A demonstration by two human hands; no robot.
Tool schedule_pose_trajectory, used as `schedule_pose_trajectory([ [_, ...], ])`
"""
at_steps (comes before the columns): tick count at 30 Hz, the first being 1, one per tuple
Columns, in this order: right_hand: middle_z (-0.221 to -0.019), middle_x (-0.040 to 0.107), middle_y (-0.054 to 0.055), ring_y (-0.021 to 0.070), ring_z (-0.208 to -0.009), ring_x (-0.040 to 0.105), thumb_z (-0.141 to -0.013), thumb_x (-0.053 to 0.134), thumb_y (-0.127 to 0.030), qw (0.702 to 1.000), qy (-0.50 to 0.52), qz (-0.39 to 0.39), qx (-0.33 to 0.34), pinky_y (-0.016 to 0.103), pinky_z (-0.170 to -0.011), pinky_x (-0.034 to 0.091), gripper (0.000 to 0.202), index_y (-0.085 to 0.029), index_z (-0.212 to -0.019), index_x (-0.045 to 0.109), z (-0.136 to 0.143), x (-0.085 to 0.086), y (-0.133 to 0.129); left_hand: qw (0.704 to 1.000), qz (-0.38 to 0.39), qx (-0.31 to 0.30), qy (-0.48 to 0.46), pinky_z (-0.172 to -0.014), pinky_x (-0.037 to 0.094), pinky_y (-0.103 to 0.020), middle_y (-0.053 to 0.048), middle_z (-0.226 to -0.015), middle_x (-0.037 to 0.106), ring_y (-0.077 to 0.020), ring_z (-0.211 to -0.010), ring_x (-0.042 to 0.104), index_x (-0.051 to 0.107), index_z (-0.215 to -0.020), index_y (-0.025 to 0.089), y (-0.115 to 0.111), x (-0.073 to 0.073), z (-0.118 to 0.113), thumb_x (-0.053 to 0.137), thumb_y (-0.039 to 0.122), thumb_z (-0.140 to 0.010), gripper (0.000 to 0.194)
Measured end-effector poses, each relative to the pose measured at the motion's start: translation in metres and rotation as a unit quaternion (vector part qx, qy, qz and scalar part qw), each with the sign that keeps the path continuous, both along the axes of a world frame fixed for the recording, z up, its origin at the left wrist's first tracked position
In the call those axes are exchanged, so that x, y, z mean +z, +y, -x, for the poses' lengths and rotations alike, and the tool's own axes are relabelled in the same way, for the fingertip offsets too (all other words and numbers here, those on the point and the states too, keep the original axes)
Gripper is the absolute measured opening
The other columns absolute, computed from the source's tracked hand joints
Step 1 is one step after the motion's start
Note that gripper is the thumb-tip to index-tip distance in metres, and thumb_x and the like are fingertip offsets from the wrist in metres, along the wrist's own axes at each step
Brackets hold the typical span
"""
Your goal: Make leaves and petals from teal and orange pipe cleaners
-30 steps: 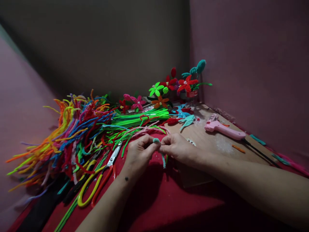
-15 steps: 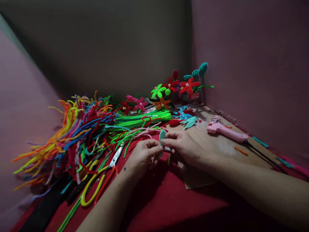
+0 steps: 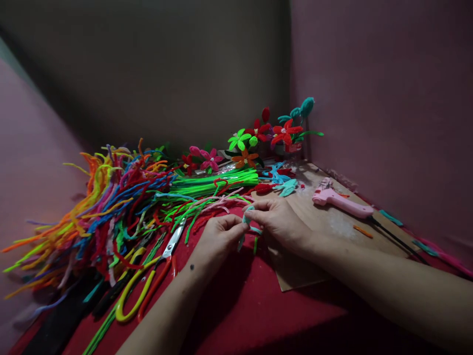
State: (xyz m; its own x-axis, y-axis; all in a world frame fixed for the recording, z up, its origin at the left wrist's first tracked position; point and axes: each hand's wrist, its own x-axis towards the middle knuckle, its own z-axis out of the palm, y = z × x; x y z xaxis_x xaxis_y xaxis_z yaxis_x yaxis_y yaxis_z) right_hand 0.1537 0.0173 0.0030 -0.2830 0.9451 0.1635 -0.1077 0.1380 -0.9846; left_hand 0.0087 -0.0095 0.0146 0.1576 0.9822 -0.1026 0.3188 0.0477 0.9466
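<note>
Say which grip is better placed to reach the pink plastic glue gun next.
Probably the right grip: nearer the glue gun, though it and the left grip both pinch a turquoise fuzzy strip.

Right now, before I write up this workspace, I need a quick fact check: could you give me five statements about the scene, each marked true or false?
1. The left hand and the right hand both have fingers on a pale teal fuzzy piece. True.
2. The pink glue gun lies on the brown board. True.
3. The scissors are on the brown board. False: the scissors lie off it, over on the left hand's side.
4. The bright green bundle stands upright in a pot. False: the bright green bundle lies flat, beyond the hands.
5. An orange flower shows behind the bright green bundle. True.
</note>
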Motion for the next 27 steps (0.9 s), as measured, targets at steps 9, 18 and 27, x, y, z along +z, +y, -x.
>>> schedule_pose_trajectory([
  [9,-0.062,0.061,0.0,0.0122,-0.063,0.052,-0.069,0.056,-0.016,0.998,-0.031,-0.05,-0.011,0.025,-0.064,0.039,0.012,-0.015,-0.061,0.066,-0.001,0.003,-0.003,0.996,0.039,0.027,-0.078,-0.041,0.019,-0.02,0.006,-0.045,0.039,-0.0043,-0.041,0.028,0.051,-0.056,0.014,0.0,-0.001,-0.004,0.062,0.031,-0.068,0.024],
  [18,-0.052,0.041,-0.005,0.0063,-0.047,0.033,-0.07,0.06,-0.027,0.993,0.083,0.074,0.027,0.023,-0.046,0.025,0.018,-0.015,-0.059,0.052,0.001,-0.005,0.005,0.937,-0.15,0.239,-0.207,-0.039,0.024,-0.015,0.004,-0.058,0.053,-0.0025,-0.042,0.037,0.062,-0.074,0.015,0.01,0.025,0.039,0.067,0.03,-0.065,0.019],
  [27,-0.056,0.044,-0.004,0.0075,-0.053,0.036,-0.07,0.057,-0.027,0.999,0.049,0.019,0.004,0.023,-0.05,0.031,0.018,-0.015,-0.058,0.05,0.0,0.0,0.002,0.994,0.093,0.012,-0.053,-0.036,0.016,-0.017,0.007,-0.044,0.038,-0.0021,-0.036,0.027,0.061,-0.07,0.012,0.002,0.011,0.002,0.07,0.038,-0.063,0.029],
])
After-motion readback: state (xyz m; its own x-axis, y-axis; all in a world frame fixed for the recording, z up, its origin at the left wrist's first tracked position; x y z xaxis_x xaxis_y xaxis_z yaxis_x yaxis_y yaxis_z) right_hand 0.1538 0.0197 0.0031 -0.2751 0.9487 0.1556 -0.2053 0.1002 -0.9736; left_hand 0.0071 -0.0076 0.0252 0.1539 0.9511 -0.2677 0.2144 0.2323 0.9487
